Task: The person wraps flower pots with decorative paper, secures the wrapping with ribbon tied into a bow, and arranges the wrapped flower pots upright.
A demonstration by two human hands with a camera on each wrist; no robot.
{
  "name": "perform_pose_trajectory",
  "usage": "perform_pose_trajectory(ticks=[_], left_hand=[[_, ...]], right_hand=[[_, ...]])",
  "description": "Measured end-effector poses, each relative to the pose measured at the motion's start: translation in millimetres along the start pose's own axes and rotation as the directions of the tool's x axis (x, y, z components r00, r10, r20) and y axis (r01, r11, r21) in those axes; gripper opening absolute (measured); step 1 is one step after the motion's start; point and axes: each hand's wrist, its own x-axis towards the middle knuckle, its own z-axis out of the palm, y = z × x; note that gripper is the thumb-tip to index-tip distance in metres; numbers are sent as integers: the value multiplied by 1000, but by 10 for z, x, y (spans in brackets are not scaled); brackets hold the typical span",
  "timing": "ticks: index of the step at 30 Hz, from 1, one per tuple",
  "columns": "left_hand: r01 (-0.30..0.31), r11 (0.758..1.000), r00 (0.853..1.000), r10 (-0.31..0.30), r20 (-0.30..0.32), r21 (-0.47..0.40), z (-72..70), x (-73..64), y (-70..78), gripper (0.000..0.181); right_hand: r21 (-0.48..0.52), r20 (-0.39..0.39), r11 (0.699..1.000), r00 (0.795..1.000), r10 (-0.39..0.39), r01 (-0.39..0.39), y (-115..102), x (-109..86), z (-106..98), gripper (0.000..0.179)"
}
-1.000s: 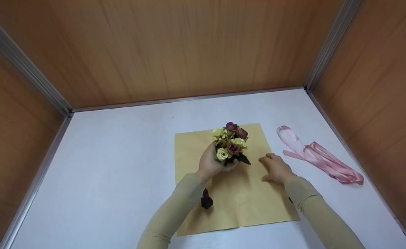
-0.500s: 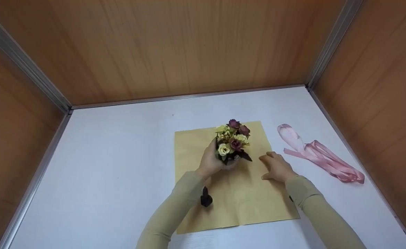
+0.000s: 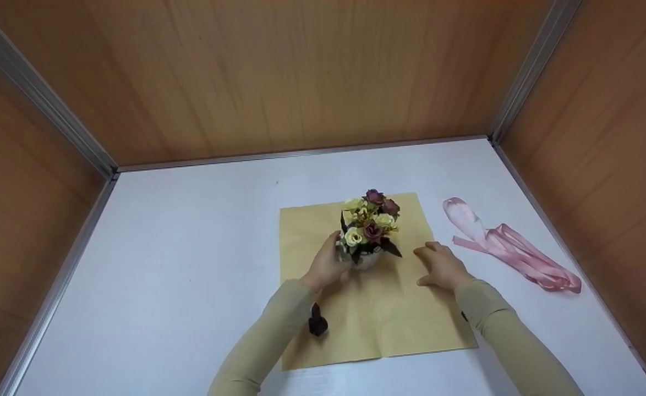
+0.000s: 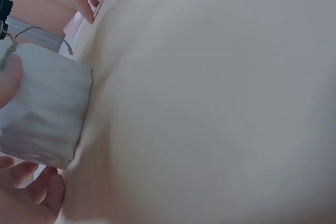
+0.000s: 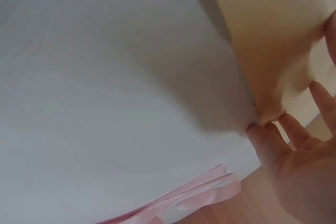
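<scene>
My left hand (image 3: pixel 327 268) holds a small whitish pot (image 4: pixel 47 106) of cream and dark purple flowers (image 3: pixel 371 223) over the brown paper sheet (image 3: pixel 411 313). In the left wrist view the thumb (image 4: pixel 9 81) lies on one side of the pot and the fingers (image 4: pixel 39 195) on the other, near its base. Twine (image 4: pixel 44 31) is tied round the pot near its top. My right hand (image 3: pixel 443 268) rests its spread fingertips on the paper's right edge; the right wrist view shows these fingers (image 5: pixel 296 129) touching the paper. The flowers are mostly out of the left wrist view.
A loosely bundled pink satin ribbon (image 3: pixel 521 258) lies on the white table (image 3: pixel 191 275), right of the paper. Wood-grain panels (image 3: pixel 301 77) enclose the table at the back and sides. A small black object (image 3: pixel 317 324) shows under the left wrist.
My left hand has shifted slightly down and to the left on the pot, and more of the pot's whitish side shows. The right hand has stayed on the paper's edge.
</scene>
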Motion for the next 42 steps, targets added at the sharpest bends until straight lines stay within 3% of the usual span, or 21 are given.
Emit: perform_pose_trajectory(ticks=[3,10,21,24,27,29,32,35,38,40,42], left_hand=[[-10,999,1000,9,8,49,-23,-40,-56,64],[-1,1000,1000,1,17,29,-66,-84,-165,54],[-69,997,997,67,42,42,-68,-102,-279,53],[-69,997,997,67,41,29,-62,-110,-295,55],[-64,998,997,64,41,17,-55,-118,-290,56],[-66,998,997,66,44,17,-54,-127,-282,56],[-84,996,995,83,49,20,-47,-136,-272,55],[-111,993,993,109,49,34,-40,-141,-274,54],[-125,991,991,123,44,50,-38,-148,-284,53],[-127,990,992,125,36,59,-42,-151,-290,53],[-131,989,991,129,31,68,-47,-154,-296,54]], right_hand=[[7,9,1000,1000,8,-8,-8,-1,-7,70],[4,18,1000,1000,17,-17,-23,-19,-20,70],[-61,55,998,998,-25,28,-42,-16,-74,67],[-142,65,987,995,-69,78,-116,-11,-78,59],[-231,46,957,984,-172,178,-246,-9,-52,43],[-276,9,918,956,-294,285,-344,-2,-13,28],[-343,-45,829,874,-484,442,-483,23,42,11],[-472,-58,685,756,-652,555,-597,53,79,7],[-601,-8,536,666,-746,593,-682,80,107,18],[-668,40,447,628,-777,595,-730,100,122,30],[-715,84,382,614,-785,585,-770,115,139,40]])
